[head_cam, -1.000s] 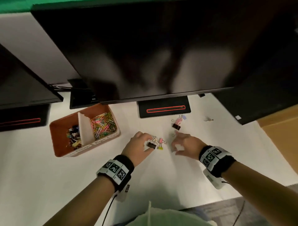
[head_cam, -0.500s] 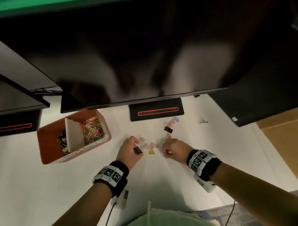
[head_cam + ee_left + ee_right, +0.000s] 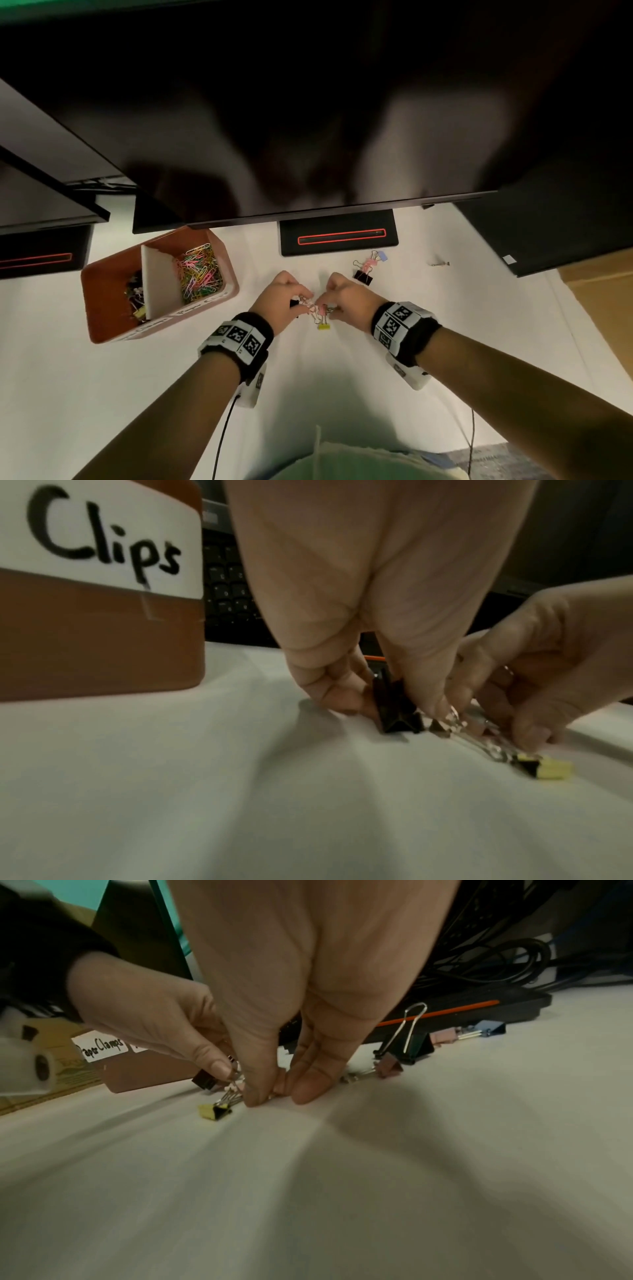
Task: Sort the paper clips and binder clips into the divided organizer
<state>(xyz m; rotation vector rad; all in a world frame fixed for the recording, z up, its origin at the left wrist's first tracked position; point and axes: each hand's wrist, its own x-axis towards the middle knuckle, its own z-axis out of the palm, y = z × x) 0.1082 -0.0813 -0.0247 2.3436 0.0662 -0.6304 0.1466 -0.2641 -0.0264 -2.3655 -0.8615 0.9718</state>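
Between both hands, clips half hidden, left fingers (image 3: 329, 693) pinch black binder clip (image 3: 394, 712), right fingers' (image 3: 308, 1088) catch unclear

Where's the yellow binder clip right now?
In the head view the yellow binder clip lies on the white table, just nearer the person than the left hand and right hand, right of the organizer.

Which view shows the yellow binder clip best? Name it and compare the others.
The right wrist view: the yellow binder clip lies sharp and unobstructed on the table, beside the right hand. The left wrist view shows it blurred near the frame edge. The head view shows it only as a tiny yellow speck.
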